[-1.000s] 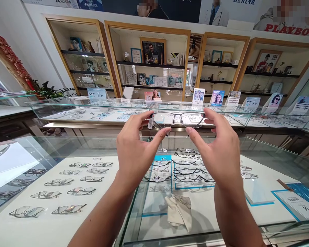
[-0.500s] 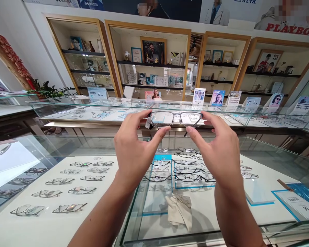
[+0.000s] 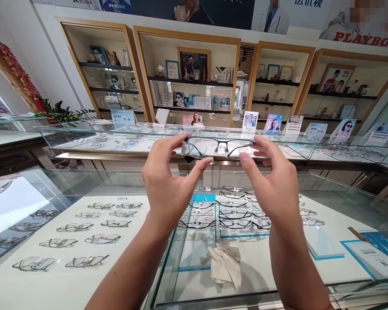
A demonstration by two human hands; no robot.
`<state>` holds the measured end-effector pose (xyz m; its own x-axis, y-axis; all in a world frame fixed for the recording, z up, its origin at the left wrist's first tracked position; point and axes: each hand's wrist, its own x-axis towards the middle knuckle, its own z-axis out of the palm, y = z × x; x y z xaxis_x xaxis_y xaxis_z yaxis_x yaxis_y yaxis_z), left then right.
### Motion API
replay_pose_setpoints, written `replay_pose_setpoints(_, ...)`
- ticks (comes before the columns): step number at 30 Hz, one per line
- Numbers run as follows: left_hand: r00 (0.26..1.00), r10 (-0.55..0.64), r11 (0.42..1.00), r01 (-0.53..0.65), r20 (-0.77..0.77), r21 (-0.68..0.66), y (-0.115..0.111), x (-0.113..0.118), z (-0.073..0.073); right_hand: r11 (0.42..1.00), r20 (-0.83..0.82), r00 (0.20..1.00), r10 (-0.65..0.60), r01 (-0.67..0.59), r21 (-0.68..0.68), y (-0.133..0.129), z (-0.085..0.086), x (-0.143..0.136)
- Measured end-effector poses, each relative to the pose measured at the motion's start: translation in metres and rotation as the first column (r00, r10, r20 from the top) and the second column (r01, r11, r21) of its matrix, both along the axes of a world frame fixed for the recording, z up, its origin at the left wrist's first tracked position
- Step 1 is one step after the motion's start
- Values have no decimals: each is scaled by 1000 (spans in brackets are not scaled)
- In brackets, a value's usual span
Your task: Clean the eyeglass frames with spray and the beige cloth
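A pair of eyeglasses (image 3: 221, 144) with a dark upper rim is held up in front of me, above the glass display case. My left hand (image 3: 168, 176) grips its left end, with the index finger at the hinge and the thumb below the lens. At the right end, my right hand (image 3: 271, 181) holds it between index finger and thumb. The temples show behind the lenses, angled inward. Below the hands, a crumpled beige cloth (image 3: 225, 265) lies on the glass top.
Rows of eyeglasses (image 3: 103, 239) lie in the glass case (image 3: 163, 275) beneath my arms. A leaflet (image 3: 371, 258) lies at the right. Across stands another glass counter (image 3: 142, 155) with several sign cards (image 3: 274, 124). Wooden-framed shelves (image 3: 187, 79) line the wall.
The eyeglasses have tilted, so both temples now show through the lenses and the tag at the left hinge is less visible. Both hands have shifted slightly.
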<state>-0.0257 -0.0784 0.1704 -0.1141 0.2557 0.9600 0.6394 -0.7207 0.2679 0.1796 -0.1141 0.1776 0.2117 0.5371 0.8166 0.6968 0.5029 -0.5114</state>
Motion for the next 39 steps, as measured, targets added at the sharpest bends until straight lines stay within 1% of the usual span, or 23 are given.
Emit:
replay_pose_setpoints(5,999,-31,1000,31,28,6,1,-2,0,996,-90,994,58,-51,75,4,1,1)
replay_pose_setpoints(8,997,-51,998,53,51,-33,0,-3,0,993,-133,988,72,-59,102,5,2,0)
replay_pose_setpoints(12,991,-93,989,103,91,-107,2,-5,-1,991,-169,980,105,-88,105,6,1,-2)
replay_pose_setpoints(17,984,-117,981,136,132,-139,5,-6,-2,988,-198,974,112,-88,123,5,2,-3)
replay_pose_setpoints(20,987,-106,985,120,120,-120,3,-5,-1,989,-195,974,119,-99,107,6,2,-2)
replay_pose_setpoints(24,996,-42,998,46,80,-48,-2,-4,2,993,-166,979,116,-109,52,11,0,1)
replay_pose_setpoints(28,999,5,1000,-4,49,-28,-5,-3,3,995,-172,980,101,-97,30,18,-2,4)
replay_pose_setpoints(31,999,5,1000,-5,39,-9,-6,-3,2,995,-171,980,98,-93,35,21,-2,5)
replay_pose_setpoints(36,999,-23,1000,24,27,-19,-4,-2,1,992,-175,977,120,-111,61,23,-3,7)
replay_pose_setpoints(39,998,-41,999,41,37,19,-3,-3,1,989,-208,968,139,-127,72,25,-4,7)
